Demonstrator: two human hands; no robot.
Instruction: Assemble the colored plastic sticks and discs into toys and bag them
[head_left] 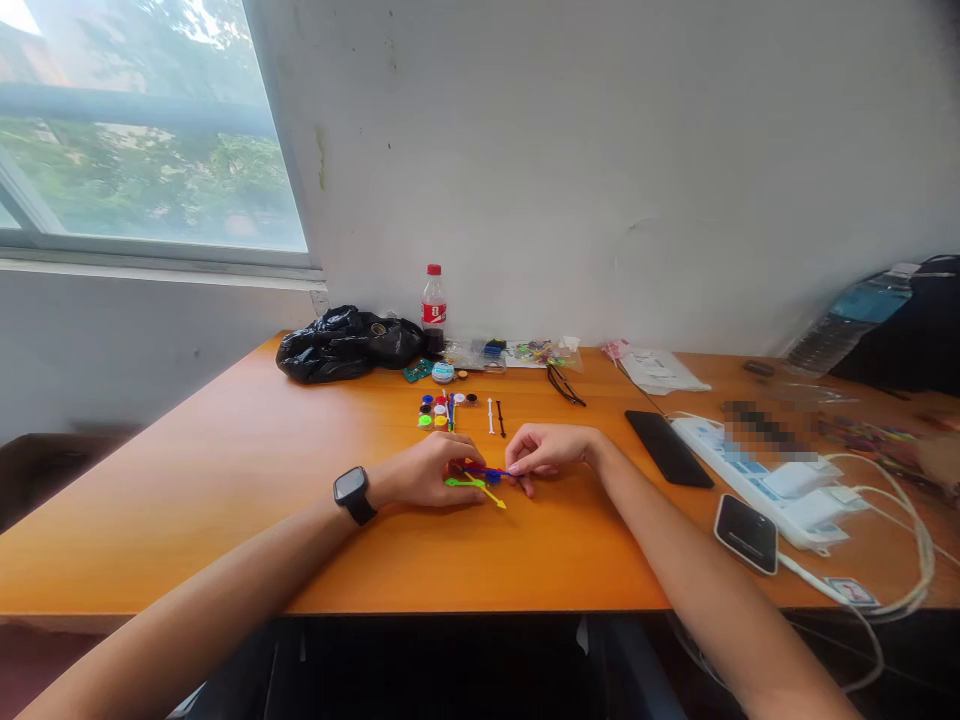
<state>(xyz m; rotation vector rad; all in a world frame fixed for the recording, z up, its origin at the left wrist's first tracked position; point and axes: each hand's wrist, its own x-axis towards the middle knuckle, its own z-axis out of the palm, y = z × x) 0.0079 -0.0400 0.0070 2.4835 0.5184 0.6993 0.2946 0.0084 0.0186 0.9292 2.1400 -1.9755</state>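
Note:
My left hand [435,468], with a black watch on its wrist, curls its fingers around small plastic arrow pointers. A green arrow [466,483] and a yellow arrow [491,493] stick out below its fingers. A blue arrow [491,472] spans the gap between both hands, and its right end is pinched by my right hand [551,450]. Some red shows beside the blue by the left fingers; its shape is hidden. Beyond the hands lie several coloured round discs [426,422], more thin arrows in a bunch, a white arrow [490,416] and a black arrow [500,418].
At the back are a black plastic bag [345,345], a cola bottle [433,310] and a bag of coloured pieces [541,352]. To the right lie a black phone [667,448], a power strip [739,470] with cables, and a white-edged device [746,533].

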